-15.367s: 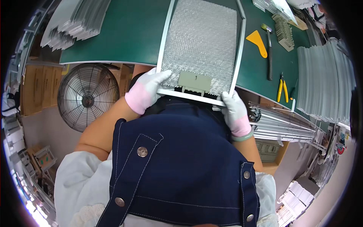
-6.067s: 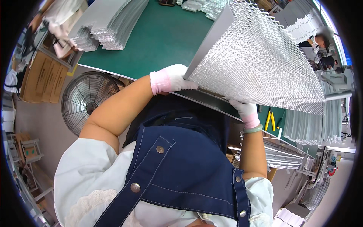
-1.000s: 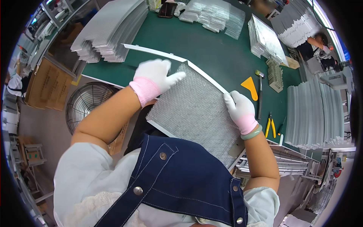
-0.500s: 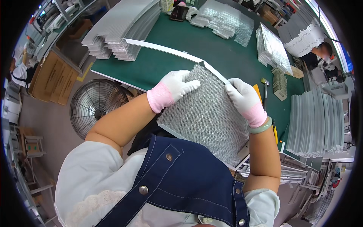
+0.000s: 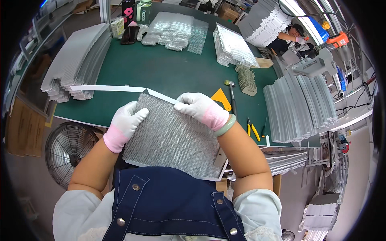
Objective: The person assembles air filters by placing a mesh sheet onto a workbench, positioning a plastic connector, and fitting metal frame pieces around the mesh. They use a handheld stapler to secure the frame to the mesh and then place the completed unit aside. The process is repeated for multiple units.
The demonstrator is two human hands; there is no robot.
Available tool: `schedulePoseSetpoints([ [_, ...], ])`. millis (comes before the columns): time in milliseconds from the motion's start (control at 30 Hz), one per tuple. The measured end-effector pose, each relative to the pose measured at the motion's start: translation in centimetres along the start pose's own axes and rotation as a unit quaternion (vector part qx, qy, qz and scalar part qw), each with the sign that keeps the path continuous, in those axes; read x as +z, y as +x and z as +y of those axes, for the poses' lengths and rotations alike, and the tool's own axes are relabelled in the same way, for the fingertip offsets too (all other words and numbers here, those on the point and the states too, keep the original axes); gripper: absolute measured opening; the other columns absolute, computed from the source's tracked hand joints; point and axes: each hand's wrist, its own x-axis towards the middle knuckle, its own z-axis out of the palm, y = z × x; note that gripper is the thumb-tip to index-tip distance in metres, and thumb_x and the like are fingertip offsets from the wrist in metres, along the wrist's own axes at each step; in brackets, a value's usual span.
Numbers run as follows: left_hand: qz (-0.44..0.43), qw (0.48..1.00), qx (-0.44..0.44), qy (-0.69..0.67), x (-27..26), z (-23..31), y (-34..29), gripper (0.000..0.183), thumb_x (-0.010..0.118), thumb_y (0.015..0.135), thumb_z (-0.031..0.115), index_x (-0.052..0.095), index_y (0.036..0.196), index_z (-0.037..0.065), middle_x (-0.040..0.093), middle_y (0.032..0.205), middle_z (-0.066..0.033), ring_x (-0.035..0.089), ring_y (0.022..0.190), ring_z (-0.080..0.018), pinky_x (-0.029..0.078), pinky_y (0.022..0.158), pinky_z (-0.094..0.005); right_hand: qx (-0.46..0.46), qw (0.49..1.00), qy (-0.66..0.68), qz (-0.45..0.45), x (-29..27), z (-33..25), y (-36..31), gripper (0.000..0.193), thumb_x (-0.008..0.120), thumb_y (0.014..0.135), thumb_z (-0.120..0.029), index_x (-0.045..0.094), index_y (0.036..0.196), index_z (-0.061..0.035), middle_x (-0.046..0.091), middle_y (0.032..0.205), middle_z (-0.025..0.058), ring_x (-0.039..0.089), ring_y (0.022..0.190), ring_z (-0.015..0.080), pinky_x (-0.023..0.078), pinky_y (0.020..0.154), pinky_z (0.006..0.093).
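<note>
A silver metal mesh filter panel [image 5: 173, 136] lies tilted in front of my apron, its lower edge near my body. White frame strip [image 5: 108, 88] runs along its far edge, bends at the far left corner, and sticks out leftward over the table. Gloved in white with a pink cuff, my left hand [image 5: 128, 121] is closed on the panel's left edge near that corner, thumb on top. My right hand [image 5: 199, 108], gloved alike, pinches the strip against the far edge. White framing also shows along the panel's near and right sides. The fingers under the panel are hidden.
On the green table [image 5: 132, 66] are stacked mesh sheets [image 5: 76, 60], more mesh pieces [image 5: 173, 30], a hammer [image 5: 232, 96], a yellow scraper [image 5: 222, 99], yellow-handled pliers [image 5: 253, 129] and stacked white strips [image 5: 297, 106]. A floor fan [image 5: 72, 154] stands left. Another person [image 5: 287, 40] works at far right.
The view has swung to the right, so the table and its contents sit farther left. Both hands keep their hold on the panel and strip.
</note>
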Motion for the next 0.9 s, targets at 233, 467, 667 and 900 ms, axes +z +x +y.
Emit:
schedulePoseSetpoints([
  [233,0.057,0.990,0.045,0.124,0.3,0.3,-0.9,0.026,0.060,0.095,0.022,0.063,0.101,-0.004,0.066,0.085,-0.0081,0.060,0.078,-0.0153,0.048,0.073,-0.0323,-0.038,0.926,-0.340,0.158,4.3,-0.6,-0.4,0.034,0.046,0.101,-0.036,0.059,0.094,-0.0054,0.064,0.082,0.0206,0.063,0.079,0.0410,0.050,0.072,0.0474],
  [467,0.026,0.995,0.048,0.085,-0.7,-0.6,-0.3,0.028,0.063,0.097,0.026,0.062,0.098,-0.003,0.058,0.076,-0.0003,0.050,0.069,-0.0069,0.044,0.064,-0.0263,-0.100,0.922,-0.332,0.175,2.3,1.9,-1.3,0.040,0.050,0.100,-0.042,0.061,0.089,-0.0050,0.063,0.074,0.0169,0.064,0.075,0.0375,0.050,0.067,0.0451],
  [667,0.092,0.922,0.009,0.376,-1.2,2.7,-1.2,0.030,0.063,0.095,0.024,0.063,0.107,-0.003,0.069,0.093,-0.0119,0.065,0.083,-0.0189,0.051,0.074,-0.0324,-0.058,0.913,-0.351,0.198,3.2,1.7,-1.7,0.040,0.053,0.098,-0.042,0.060,0.080,-0.0066,0.061,0.067,0.0151,0.063,0.067,0.0358,0.048,0.062,0.0441],
  [900,-0.143,0.688,0.349,0.620,1.7,8.7,4.0,0.033,0.066,0.089,0.035,0.064,0.096,0.003,0.067,0.090,-0.0136,0.065,0.084,-0.0346,0.052,0.075,-0.0450,-0.105,0.897,-0.370,0.216,3.8,0.9,-1.5,0.040,0.057,0.095,-0.042,0.060,0.077,-0.0067,0.061,0.066,0.0150,0.063,0.065,0.0350,0.048,0.059,0.0429],
])
